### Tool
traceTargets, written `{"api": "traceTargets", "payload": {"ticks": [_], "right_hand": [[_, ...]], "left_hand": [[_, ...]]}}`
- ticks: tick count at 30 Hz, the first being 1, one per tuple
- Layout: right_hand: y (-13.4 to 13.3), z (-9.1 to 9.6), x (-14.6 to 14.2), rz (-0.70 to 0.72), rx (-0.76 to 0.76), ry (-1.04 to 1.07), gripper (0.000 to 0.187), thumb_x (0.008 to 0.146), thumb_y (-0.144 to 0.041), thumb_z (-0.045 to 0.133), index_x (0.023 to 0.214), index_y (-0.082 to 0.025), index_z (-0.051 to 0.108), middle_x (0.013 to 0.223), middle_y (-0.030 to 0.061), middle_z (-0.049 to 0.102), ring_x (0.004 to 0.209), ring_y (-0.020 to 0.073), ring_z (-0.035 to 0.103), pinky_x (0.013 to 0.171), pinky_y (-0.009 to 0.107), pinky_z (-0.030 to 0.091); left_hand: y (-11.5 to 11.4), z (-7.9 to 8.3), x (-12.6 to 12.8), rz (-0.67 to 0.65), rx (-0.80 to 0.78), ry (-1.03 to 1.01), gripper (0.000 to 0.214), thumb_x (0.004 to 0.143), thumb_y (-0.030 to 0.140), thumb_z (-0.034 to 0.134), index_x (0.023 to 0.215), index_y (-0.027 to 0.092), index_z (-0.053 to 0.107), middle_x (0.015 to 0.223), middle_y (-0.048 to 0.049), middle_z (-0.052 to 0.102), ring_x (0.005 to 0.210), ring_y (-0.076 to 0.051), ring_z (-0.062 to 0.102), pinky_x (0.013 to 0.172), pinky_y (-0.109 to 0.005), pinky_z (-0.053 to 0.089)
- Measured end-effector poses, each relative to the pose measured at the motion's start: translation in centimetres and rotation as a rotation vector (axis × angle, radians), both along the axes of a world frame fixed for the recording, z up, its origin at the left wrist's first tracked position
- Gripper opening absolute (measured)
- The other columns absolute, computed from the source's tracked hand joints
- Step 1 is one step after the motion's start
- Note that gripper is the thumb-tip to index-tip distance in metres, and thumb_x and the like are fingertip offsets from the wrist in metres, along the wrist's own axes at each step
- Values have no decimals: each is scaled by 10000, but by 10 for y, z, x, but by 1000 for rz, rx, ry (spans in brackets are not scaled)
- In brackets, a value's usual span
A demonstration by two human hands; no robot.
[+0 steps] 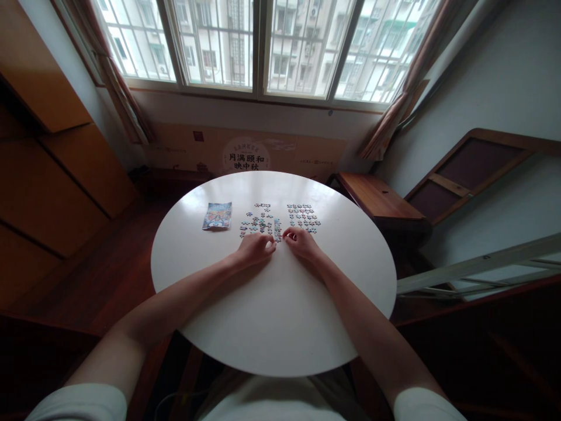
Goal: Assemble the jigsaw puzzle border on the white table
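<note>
A narrow strip of joined jigsaw pieces (277,227) lies on the white table between my two hands. Its lower end is by the fingertips of my left hand (255,248), whose fingers are curled with thumb and forefinger drawn together. On the strip's other side, my right hand (301,242) makes a pinch close to it. Anything held in either hand is too small to make out. Loose jigsaw pieces (255,223) are scattered beyond my left hand. Beyond my right hand, more jigsaw pieces (300,211) lie in rough rows.
A colourful printed packet or picture sheet (218,216) lies left of the pieces on the round white table (280,316). Behind the table's right side stands a wooden bench or low table (381,199). A large printed cardboard panel (175,146) leans under the window.
</note>
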State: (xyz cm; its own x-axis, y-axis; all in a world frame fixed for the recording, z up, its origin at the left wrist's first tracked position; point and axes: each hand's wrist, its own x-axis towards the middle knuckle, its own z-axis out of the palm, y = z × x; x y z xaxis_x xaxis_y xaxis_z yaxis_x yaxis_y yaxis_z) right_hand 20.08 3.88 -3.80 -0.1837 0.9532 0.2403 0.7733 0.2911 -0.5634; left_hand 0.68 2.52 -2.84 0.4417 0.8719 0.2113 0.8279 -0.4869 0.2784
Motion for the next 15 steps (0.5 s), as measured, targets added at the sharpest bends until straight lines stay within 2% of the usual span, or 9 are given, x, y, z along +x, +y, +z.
{"api": "traceTargets", "payload": {"ticks": [15], "right_hand": [[-1, 2, -1, -2, -6, -3, 176, 772, -189, 542, 841, -199, 704, 692, -1, 648, 634, 120, 561, 620, 218, 381]], "left_hand": [[0, 3, 0, -5, -19, 11, 268, 856, 327, 489, 926, 237, 732, 774, -51, 717, 764, -210, 656, 699, -274, 438]]}}
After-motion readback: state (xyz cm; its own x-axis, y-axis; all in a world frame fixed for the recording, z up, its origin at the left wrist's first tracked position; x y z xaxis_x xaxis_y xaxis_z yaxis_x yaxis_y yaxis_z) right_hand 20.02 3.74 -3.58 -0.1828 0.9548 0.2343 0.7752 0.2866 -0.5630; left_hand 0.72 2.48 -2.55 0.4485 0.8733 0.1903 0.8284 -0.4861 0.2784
